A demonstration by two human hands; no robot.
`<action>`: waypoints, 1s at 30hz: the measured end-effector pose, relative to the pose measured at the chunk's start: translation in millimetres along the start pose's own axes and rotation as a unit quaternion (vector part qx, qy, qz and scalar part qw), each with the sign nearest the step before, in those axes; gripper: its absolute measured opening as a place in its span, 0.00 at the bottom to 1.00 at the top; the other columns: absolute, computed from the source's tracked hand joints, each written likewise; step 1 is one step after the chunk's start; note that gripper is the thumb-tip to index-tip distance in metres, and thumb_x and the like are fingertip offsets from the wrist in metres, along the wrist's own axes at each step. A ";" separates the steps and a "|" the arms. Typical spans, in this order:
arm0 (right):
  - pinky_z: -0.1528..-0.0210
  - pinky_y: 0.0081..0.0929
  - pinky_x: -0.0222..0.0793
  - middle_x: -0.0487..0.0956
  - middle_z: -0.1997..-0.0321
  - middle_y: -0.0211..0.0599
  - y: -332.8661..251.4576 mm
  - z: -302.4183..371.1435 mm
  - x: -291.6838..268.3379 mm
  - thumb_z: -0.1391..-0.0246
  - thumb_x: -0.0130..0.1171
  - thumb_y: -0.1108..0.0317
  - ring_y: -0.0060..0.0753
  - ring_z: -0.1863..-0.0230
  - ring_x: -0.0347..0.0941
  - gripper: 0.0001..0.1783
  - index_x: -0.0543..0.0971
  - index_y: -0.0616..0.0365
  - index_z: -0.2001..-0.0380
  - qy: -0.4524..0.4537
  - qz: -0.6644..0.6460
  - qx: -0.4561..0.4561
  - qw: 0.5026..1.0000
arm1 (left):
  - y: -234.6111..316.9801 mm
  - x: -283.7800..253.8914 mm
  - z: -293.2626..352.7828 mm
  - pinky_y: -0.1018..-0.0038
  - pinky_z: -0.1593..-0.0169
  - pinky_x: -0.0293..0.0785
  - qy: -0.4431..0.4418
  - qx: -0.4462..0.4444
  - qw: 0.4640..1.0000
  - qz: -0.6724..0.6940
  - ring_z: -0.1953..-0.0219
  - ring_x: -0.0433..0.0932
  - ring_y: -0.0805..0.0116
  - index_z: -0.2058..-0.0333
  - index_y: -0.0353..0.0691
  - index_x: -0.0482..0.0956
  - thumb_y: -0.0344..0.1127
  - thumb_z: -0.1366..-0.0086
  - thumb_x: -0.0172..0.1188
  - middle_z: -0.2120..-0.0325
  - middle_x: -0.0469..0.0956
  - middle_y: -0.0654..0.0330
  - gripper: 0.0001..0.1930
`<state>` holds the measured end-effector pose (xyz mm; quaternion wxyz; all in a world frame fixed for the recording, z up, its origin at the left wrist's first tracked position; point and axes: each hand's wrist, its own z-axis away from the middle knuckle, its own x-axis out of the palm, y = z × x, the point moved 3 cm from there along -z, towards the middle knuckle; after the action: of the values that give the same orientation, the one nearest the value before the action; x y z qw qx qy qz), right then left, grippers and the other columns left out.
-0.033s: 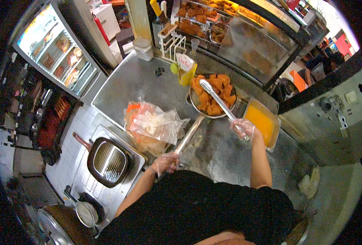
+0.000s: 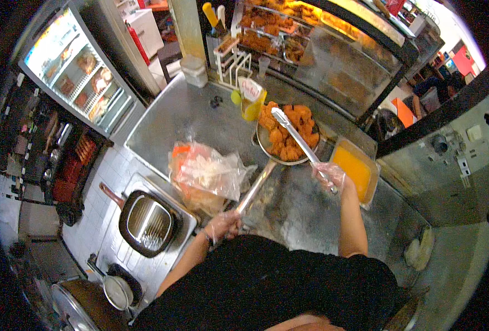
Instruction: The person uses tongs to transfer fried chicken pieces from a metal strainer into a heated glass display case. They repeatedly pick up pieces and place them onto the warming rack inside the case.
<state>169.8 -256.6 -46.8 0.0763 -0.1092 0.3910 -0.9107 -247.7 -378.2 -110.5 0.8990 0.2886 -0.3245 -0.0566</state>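
My left hand (image 2: 223, 225), in a clear plastic glove, is wrapped round the end of a long metal handle (image 2: 255, 188). That handle leads to a round metal pan (image 2: 265, 144) heaped with browned fried chicken pieces (image 2: 291, 129). My right hand (image 2: 330, 176), gloved the same way, grips metal tongs (image 2: 295, 135). Their tips lie over the chicken; whether they pinch a piece I cannot tell. Beside my right hand stands a clear rectangular tub (image 2: 355, 170) of orange-yellow liquid or sauce. Clear plastic bags (image 2: 208, 171) with pale and orange contents lie close to my left hand.
A pouch of yellow liquid (image 2: 252, 100) stands behind the pan. Past the metal counter (image 2: 167, 118) is a glass display case (image 2: 344, 66) with fried food. To the left, a square dark pan (image 2: 146, 223) sits on a stove, and a lit glass-door fridge (image 2: 78, 71) stands farther off.
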 end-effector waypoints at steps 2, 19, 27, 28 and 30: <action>0.91 0.22 0.50 0.64 0.88 0.25 -30.9 -12.3 -3.3 0.41 0.58 0.51 0.20 0.91 0.56 0.18 0.77 0.57 0.67 -0.032 -0.022 -0.072 0.997 | 2.8 -1.2 1.6 0.80 0.84 0.58 -0.004 0.009 1.000 -0.019 0.83 0.64 0.79 0.61 0.46 0.71 0.49 0.29 0.54 0.77 0.71 0.68 0.13; 0.90 0.17 0.55 0.67 0.83 0.25 -389.9 -305.8 22.2 0.38 0.58 0.58 0.15 0.89 0.57 0.14 0.72 0.56 0.71 0.121 0.004 -0.262 0.957 | -14.0 -21.4 -12.8 0.84 0.79 0.62 0.035 -0.012 0.998 -0.047 0.79 0.67 0.83 0.53 0.47 0.72 0.54 0.28 0.50 0.73 0.73 0.72 0.18; 0.56 0.41 0.71 0.83 0.67 0.48 -380.4 -324.1 21.1 0.41 0.57 0.51 0.44 0.62 0.80 0.24 0.80 0.66 0.61 0.318 0.424 -0.352 0.771 | 7.1 0.8 9.7 0.84 0.79 0.63 0.079 0.005 0.994 -0.081 0.78 0.68 0.83 0.54 0.46 0.71 0.52 0.27 0.49 0.71 0.74 0.71 0.16; 0.64 0.40 0.70 0.80 0.74 0.44 -370.9 -307.0 17.8 0.43 0.59 0.47 0.40 0.70 0.77 0.25 0.81 0.64 0.69 0.378 0.317 -0.244 0.835 | 11.9 3.4 10.3 0.84 0.79 0.62 0.074 0.014 0.994 -0.079 0.78 0.67 0.82 0.53 0.48 0.71 0.53 0.28 0.50 0.71 0.74 0.72 0.17; 0.70 0.38 0.68 0.79 0.77 0.42 -338.2 -259.4 26.2 0.43 0.56 0.46 0.37 0.75 0.75 0.23 0.82 0.57 0.63 0.315 0.225 -0.220 0.896 | 14.5 7.4 11.9 0.84 0.79 0.62 0.046 0.009 0.998 -0.034 0.79 0.67 0.82 0.52 0.48 0.71 0.53 0.28 0.51 0.71 0.74 0.72 0.17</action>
<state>59.3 148.7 29.5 0.1265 0.2599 0.5988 -0.7469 -250.4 -374.0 -91.0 0.9077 0.3102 -0.2736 -0.0707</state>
